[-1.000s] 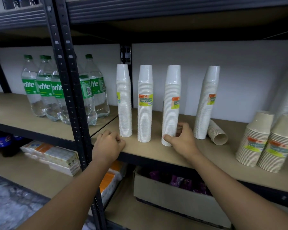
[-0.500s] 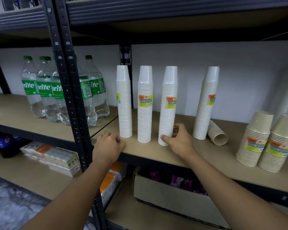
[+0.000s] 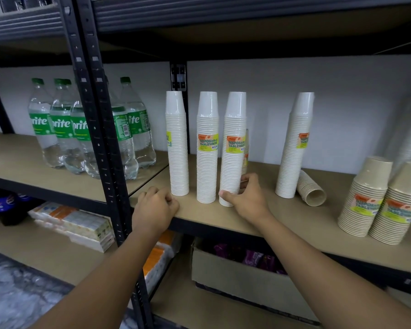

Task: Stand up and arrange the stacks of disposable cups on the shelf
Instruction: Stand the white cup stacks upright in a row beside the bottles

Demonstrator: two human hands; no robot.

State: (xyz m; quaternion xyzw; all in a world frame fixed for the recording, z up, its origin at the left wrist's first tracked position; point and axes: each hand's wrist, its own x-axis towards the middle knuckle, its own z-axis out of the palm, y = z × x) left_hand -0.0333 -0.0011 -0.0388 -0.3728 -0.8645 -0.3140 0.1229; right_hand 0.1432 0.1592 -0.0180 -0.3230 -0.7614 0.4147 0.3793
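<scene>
Sliding leftward since a second ago, the third cup stack [image 3: 233, 148] is now standing just beside the second stack [image 3: 207, 148], label facing out. The right hand [image 3: 247, 198] is cupping its base, thumb in front and fingers behind; the left hand [image 3: 156, 207] is resting curled shut on the shelf [image 3: 223, 217] edge, holding nothing. Three white stacks are standing upright, long axes vertical, bottoms up. Still left, I judge: the leaning fourth stack [image 3: 293, 148] (tilting left at the base) and the short stack [image 3: 311, 189] lying on its side, mouth toward the camera.
</scene>
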